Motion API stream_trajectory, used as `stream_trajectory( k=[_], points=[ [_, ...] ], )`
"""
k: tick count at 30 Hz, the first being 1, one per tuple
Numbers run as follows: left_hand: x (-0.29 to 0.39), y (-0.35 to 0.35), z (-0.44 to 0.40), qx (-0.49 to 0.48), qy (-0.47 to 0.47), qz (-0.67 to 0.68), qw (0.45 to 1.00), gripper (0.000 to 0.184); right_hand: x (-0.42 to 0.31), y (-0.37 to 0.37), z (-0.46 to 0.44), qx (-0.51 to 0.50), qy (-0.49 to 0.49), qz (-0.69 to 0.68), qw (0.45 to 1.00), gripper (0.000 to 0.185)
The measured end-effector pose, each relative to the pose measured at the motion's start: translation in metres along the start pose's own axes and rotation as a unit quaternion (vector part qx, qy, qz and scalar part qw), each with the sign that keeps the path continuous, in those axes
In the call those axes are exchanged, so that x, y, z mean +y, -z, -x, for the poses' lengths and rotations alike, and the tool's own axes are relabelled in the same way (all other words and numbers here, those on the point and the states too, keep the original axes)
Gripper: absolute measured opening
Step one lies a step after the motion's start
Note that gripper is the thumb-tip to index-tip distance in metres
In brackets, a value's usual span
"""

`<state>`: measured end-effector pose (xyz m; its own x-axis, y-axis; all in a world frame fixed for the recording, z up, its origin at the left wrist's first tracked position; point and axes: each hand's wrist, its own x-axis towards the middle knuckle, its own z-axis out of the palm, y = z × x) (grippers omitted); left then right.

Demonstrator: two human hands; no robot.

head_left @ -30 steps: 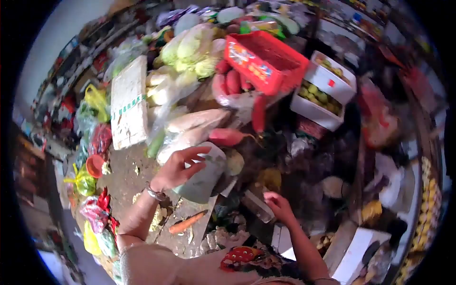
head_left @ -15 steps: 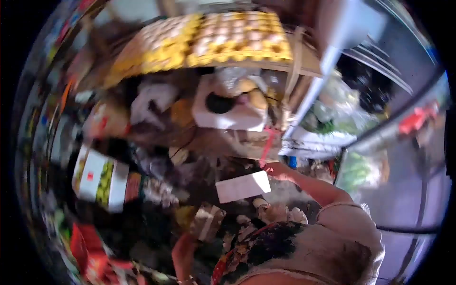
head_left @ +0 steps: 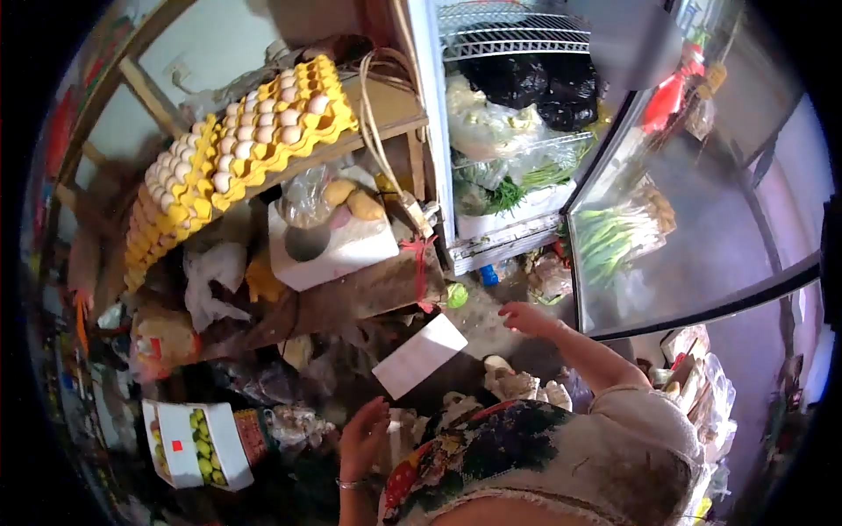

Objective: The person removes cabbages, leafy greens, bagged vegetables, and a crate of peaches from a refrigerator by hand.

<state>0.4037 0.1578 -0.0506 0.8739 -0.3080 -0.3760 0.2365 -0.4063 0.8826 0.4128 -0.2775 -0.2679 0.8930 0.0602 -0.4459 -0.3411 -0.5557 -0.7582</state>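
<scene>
The step in hand seems to be turning toward the open fridge point(head_left: 507, 249); reaching into it would call for skirting the glass door point(head_left: 732, 230). The right hand point(head_left: 526, 318), empty, has its fingers loosely spread; the left hand point(head_left: 364, 430) looks relaxed and empty too. Between them lies the white box point(head_left: 421, 356). Since half a second ago, the view has swung right, shifting the egg trays point(head_left: 329, 131) left.

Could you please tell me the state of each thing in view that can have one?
White upright refrigerator: open, stocked
Dark-framed glass refrigerator door: swung open
Black shiny plastic bags: bulging, contents hidden
Yellow moulded egg trays: partly filled
White rectangular box of green fruit: open, fruit showing
Left hand: open, apparently empty
Right hand: open, apparently empty
</scene>
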Motion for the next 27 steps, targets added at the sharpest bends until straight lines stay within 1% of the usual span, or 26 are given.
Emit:
stream_trajectory(
  k=[2, 3, 5, 7, 9, 11, 12, 13, 15, 17, 18, 19, 20, 21, 22, 23, 25, 26, 27],
  points=[
    [0.005, -0.009, -0.008, -0.015, 0.032, 0.051, 0.998, 0.041, 0.021, 0.019, -0.020, 0.067, -0.022, -0.087, 0.994, 0.045],
    [-0.001, -0.011, -0.016, -0.017, 0.029, 0.048, 0.998, 0.041, 0.022, 0.036, -0.025, 0.071, -0.020, -0.089, 0.993, 0.045],
    [-0.015, -0.021, -0.035, -0.050, -0.069, -0.008, 0.996, 0.039, 0.011, 0.085, -0.029, 0.107, 0.057, -0.150, 0.981, 0.055],
    [-0.001, -0.039, -0.050, -0.054, -0.055, 0.011, 0.997, 0.039, -0.008, 0.138, -0.042, 0.151, 0.023, -0.157, 0.976, 0.070],
    [0.017, -0.061, -0.070, -0.054, -0.042, 0.032, 0.997, 0.039, -0.030, 0.205, -0.063, 0.209, -0.002, -0.124, 0.970, 0.080],
    [0.038, -0.084, -0.091, -0.045, -0.004, -0.036, 0.998, 0.040, -0.059, 0.272, -0.079, 0.317, 0.063, -0.052, 0.945, 0.082],
    [0.039, -0.096, -0.106, -0.036, -0.009, -0.037, 0.999, 0.040, -0.051, 0.311, -0.107, 0.392, 0.162, 0.025, 0.905, 0.083],
    [0.029, -0.108, -0.118, -0.046, 0.021, 0.055, 0.997, 0.040, -0.042, 0.346, -0.133, 0.459, 0.253, 0.097, 0.846, 0.083],
    [0.036, -0.128, -0.129, -0.046, 0.056, 0.144, 0.987, 0.040, -0.089, 0.411, -0.148, 0.498, 0.183, 0.117, 0.839, 0.089],
    [0.059, -0.148, -0.134, -0.058, 0.037, 0.091, 0.993, 0.040, -0.126, 0.462, -0.169, 0.519, 0.151, 0.072, 0.838, 0.090],
    [0.089, -0.157, -0.136, -0.037, 0.102, 0.092, 0.990, 0.040, -0.122, 0.490, -0.198, 0.516, 0.192, 0.072, 0.831, 0.097],
    [0.099, -0.162, -0.139, -0.030, 0.107, 0.093, 0.989, 0.040, -0.117, 0.516, -0.230, 0.512, 0.232, 0.071, 0.824, 0.104],
    [0.106, -0.167, -0.142, -0.008, 0.144, 0.153, 0.978, 0.039, -0.118, 0.536, -0.263, 0.515, 0.260, 0.094, 0.811, 0.104],
    [0.111, -0.171, -0.144, 0.015, 0.179, 0.212, 0.961, 0.039, -0.124, 0.537, -0.276, 0.530, 0.232, 0.110, 0.808, 0.103],
    [0.115, -0.174, -0.144, 0.022, 0.183, 0.211, 0.960, 0.039, -0.131, 0.538, -0.289, 0.543, 0.204, 0.127, 0.804, 0.102],
    [0.118, -0.178, -0.143, 0.035, 0.193, 0.218, 0.956, 0.039, -0.132, 0.535, -0.295, 0.568, 0.101, 0.269, 0.771, 0.093],
    [0.121, -0.182, -0.142, 0.048, 0.207, 0.222, 0.952, 0.039, -0.147, 0.520, -0.283, 0.604, 0.055, 0.252, 0.754, 0.082],
    [0.120, -0.185, -0.145, 0.047, 0.201, 0.226, 0.952, 0.039, -0.133, 0.520, -0.295, 0.626, 0.081, 0.235, 0.739, 0.071],
    [0.118, -0.188, -0.150, 0.045, 0.197, 0.230, 0.952, 0.039, -0.129, 0.509, -0.283, 0.658, 0.196, 0.224, 0.691, 0.058]
  ],
)
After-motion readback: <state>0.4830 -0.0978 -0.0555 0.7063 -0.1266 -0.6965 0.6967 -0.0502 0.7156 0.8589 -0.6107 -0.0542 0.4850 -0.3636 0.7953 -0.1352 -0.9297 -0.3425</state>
